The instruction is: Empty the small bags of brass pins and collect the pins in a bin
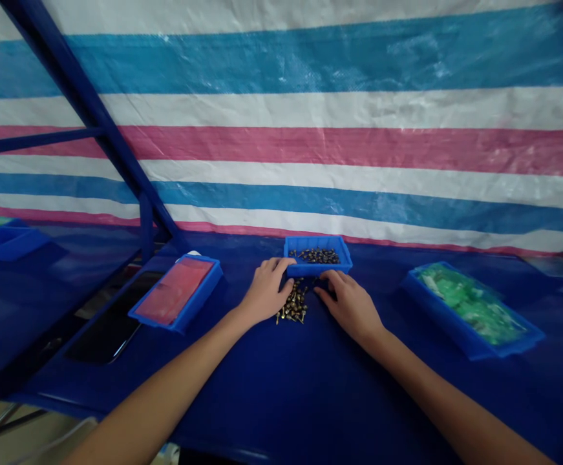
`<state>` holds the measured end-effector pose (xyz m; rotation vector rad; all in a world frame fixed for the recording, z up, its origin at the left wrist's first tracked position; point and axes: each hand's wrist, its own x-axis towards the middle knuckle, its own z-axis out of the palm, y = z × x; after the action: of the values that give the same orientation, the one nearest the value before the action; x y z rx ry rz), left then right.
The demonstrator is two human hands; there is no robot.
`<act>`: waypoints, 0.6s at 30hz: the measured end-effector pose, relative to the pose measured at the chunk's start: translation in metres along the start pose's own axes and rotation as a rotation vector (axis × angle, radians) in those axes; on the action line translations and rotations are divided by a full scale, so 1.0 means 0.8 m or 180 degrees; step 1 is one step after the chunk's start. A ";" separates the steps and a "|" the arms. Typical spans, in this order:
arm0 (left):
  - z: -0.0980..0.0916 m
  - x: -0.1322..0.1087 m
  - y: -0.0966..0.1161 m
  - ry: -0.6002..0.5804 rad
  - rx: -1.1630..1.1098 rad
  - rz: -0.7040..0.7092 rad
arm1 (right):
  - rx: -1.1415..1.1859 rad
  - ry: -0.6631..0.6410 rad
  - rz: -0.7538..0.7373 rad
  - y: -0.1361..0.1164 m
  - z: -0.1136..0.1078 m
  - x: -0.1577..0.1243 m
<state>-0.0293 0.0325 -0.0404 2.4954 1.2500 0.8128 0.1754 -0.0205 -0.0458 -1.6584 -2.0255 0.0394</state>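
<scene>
A small blue tray [318, 267] with several dark screws stands at the back middle of the blue table. In front of it lies a loose heap of brass-coloured screws [293, 307]. My left hand [265, 292] rests left of the heap, its fingers curled and touching the tray's front left corner. On the heap's right lies my right hand [350, 303], its fingers bent and pressed together just below the tray's front edge. What the fingers hold, if anything, is too small to see.
A blue tray with red sheets [177, 292] sits to the left, and a blue tray of green packets [475, 305] to the right. Another blue tray [4, 240] is at far left. A blue metal frame [87, 110] rises at left before a striped tarpaulin [359, 142].
</scene>
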 end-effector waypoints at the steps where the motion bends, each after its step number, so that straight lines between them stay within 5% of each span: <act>1: 0.000 0.000 0.000 0.0008 -0.0004 0.0001 | -0.0007 -0.0027 -0.0035 -0.001 -0.001 0.000; 18: -0.002 0.000 0.002 -0.0025 0.0032 -0.0017 | 0.0090 -0.0108 -0.0218 0.004 -0.002 0.001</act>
<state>-0.0292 0.0312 -0.0387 2.4997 1.2607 0.7968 0.1787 -0.0195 -0.0451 -1.5803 -2.0958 0.0723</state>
